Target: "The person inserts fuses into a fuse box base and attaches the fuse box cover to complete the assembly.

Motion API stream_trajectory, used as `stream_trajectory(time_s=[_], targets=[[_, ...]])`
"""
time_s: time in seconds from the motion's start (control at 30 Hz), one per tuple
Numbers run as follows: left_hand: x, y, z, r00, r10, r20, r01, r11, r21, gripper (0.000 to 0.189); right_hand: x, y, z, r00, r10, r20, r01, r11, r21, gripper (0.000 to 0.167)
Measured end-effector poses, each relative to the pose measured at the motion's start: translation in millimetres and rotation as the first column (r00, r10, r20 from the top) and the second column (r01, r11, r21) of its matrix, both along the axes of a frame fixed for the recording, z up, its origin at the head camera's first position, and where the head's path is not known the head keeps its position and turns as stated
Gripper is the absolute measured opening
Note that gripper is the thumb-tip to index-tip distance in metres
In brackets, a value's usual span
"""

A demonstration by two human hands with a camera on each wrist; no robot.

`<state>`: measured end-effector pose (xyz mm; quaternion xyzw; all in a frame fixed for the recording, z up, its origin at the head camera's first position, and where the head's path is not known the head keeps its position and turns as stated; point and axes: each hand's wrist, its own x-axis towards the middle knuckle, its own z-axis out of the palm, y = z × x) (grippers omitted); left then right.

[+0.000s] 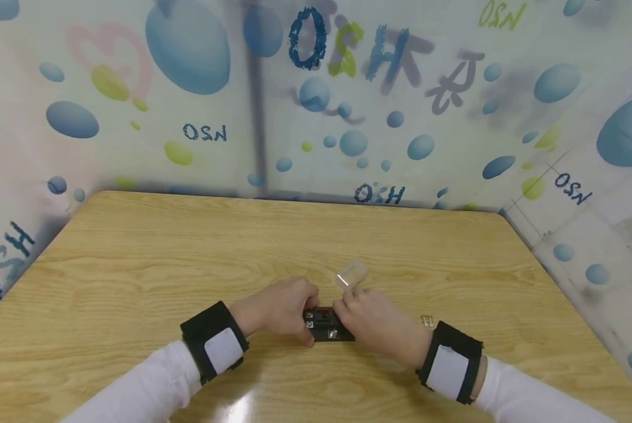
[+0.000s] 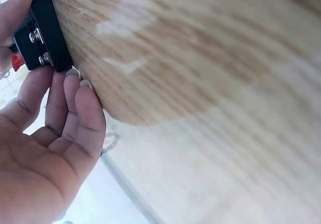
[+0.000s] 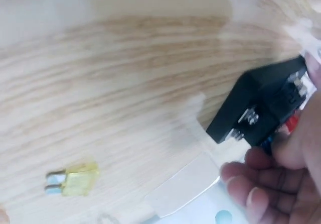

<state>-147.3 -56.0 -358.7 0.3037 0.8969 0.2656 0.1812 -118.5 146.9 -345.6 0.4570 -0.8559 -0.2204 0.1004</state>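
A black fuse block (image 1: 326,331) with silver screw terminals lies on the table between both hands. My left hand (image 1: 286,306) grips its left end, thumb on the near side and fingers on the far side. A red fuse (image 3: 292,122) shows at the top of the block, partly hidden. My right hand (image 1: 371,320) is over the block's right end. Between its thumb and forefinger, in the right wrist view, is a small blue fuse (image 3: 266,145), mostly covered and against the block. Whether it sits fully in the block cannot be seen.
A yellow blade fuse (image 3: 80,179) with two metal prongs lies on the wooden table (image 1: 189,247), right of the right hand. Beyond that hand's fingers lies a clear plastic cover (image 1: 350,274). A patterned wall (image 1: 316,158) borders the table's far edge.
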Motion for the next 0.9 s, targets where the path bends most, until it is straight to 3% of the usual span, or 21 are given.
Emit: stream_trajectory(time_s=[0.2, 0.4, 0.57, 0.8, 0.9], targets=[[0.1, 0.0, 1.3, 1.0, 0.006, 0.022, -0.006, 1.0, -0.001, 0.036, -5.0, 0, 4.4, 0.989, -0.05, 0.138, 0.054, 0.998, -0.024, 0.037], [-0.4, -0.2, 0.7, 1.0, 0.0, 0.012, 0.0, 1.0, 0.003, 0.036, -8.4, -1, 8.6, 0.959, -0.105, 0.262, 0.123, 0.991, -0.054, 0.031], [-0.6, -0.7, 0.8, 0.999, -0.002, 0.033, 0.002, 1.0, 0.009, 0.035, -11.7, 2, 11.9, 0.942, -0.115, 0.316, 0.144, 0.987, -0.068, 0.017], [-0.6, -0.6, 1.3, 0.999, 0.004, 0.041, -0.004, 1.0, 0.008, 0.035, -17.4, 16, 26.6, 0.878, -0.09, 0.47, 0.194, 0.965, -0.177, 0.017], [-0.3, -0.8, 1.6, 0.999, 0.007, 0.037, -0.007, 1.0, 0.008, 0.036, -20.6, 24, 32.9, 0.871, -0.065, 0.486, 0.198, 0.953, -0.228, 0.016]])
